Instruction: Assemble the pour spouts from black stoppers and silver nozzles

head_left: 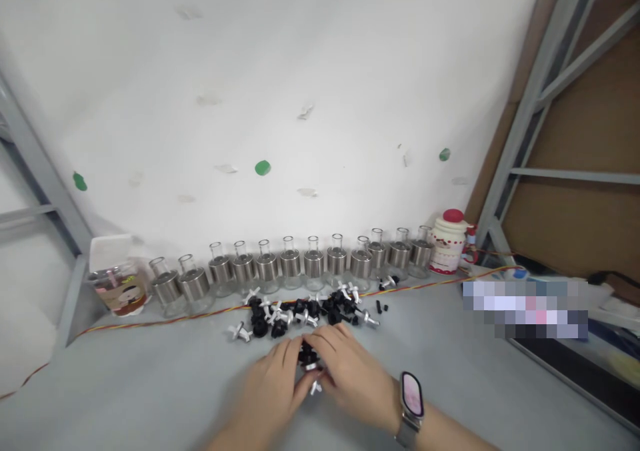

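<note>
Where the hands meet: left hand (273,374) and right hand (347,367) are curled inward, thumbs and fingers nearly closed, pinching one black-and-silver spout fitting (307,354) between them, silver tip toward the wearer.
Step in hand: probably pressing or twisting the parts of that fitting together; the fingers hide the join.
Next move: seems to call for one hand steadying the black part while the other works the silver end.
Right wrist: one smartwatch (412,394).
Worktop (425,344): grey, bare just around the hands.
Heap of fittings (280,317): just beyond the fingertips, black and silver parts tangled together; too overlapped to count.
Loose black bits (379,306): two, just right of the heap.
Stray fitting (389,282): one, farther back, near the bottles.
Twisted wire (200,315): one red-and-yellow run, in front of the bottles.
Glass bottles (314,264): twelve with steel collars, upright, open-necked.
Row ends: one cartoon-printed cup (124,296) at left, one red-topped jar (447,247) at right.
Wall (345,57): white, three green patches (263,167).
</note>
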Action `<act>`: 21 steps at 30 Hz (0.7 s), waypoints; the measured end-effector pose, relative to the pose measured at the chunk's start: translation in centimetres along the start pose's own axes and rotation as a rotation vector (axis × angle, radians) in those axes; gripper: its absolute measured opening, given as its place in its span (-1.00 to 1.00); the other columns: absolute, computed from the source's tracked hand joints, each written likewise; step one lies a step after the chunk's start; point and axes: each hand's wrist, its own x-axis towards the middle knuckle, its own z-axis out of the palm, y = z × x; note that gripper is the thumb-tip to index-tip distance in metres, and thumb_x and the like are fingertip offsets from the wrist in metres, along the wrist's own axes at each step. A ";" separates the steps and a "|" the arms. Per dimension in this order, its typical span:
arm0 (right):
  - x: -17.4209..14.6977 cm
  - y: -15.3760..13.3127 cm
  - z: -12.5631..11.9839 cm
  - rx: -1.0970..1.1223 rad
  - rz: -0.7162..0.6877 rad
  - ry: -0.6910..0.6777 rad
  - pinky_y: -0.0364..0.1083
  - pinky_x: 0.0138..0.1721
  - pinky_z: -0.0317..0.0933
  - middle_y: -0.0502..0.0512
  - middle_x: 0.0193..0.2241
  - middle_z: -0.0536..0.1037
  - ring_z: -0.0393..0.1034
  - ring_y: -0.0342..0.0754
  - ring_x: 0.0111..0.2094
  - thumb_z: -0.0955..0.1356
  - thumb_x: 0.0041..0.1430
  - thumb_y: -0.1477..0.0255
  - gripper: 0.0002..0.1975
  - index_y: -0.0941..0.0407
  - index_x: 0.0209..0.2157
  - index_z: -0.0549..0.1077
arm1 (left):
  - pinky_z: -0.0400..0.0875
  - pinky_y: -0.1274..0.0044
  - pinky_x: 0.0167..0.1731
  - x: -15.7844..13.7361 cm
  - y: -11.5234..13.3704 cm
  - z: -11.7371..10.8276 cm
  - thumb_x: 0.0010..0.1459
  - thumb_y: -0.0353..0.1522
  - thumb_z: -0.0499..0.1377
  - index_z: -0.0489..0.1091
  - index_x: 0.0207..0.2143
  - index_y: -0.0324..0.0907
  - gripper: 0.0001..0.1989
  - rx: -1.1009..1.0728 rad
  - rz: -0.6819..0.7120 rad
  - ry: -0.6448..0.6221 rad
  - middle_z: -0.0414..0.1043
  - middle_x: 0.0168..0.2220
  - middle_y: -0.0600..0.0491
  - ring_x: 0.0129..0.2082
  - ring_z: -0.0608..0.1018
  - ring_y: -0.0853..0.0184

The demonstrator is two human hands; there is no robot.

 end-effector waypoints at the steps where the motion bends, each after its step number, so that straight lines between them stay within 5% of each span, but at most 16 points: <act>1: 0.0 0.0 0.0 0.013 0.003 -0.004 -0.01 -0.10 0.06 0.13 -0.18 0.40 0.23 -0.01 -0.16 0.22 -0.02 0.68 -0.54 0.14 -0.02 0.23 | 0.41 0.39 -0.33 0.0 0.1 -0.1 0.13 -0.20 0.01 0.27 -0.08 -0.21 -0.64 0.019 0.005 0.009 0.44 -0.18 -0.12 -0.25 0.51 0.14; 21: -0.1 0.2 0.6 -0.036 0.033 -0.072 0.00 -0.11 0.03 0.10 -0.24 0.40 0.23 0.00 -0.20 0.25 0.01 0.61 -0.71 0.15 -0.17 0.30 | 0.38 0.41 -0.39 0.3 0.5 -1.5 0.11 -0.22 0.06 0.29 -0.19 -0.16 -0.74 0.096 0.078 -0.121 0.40 -0.28 -0.01 -0.33 0.49 0.17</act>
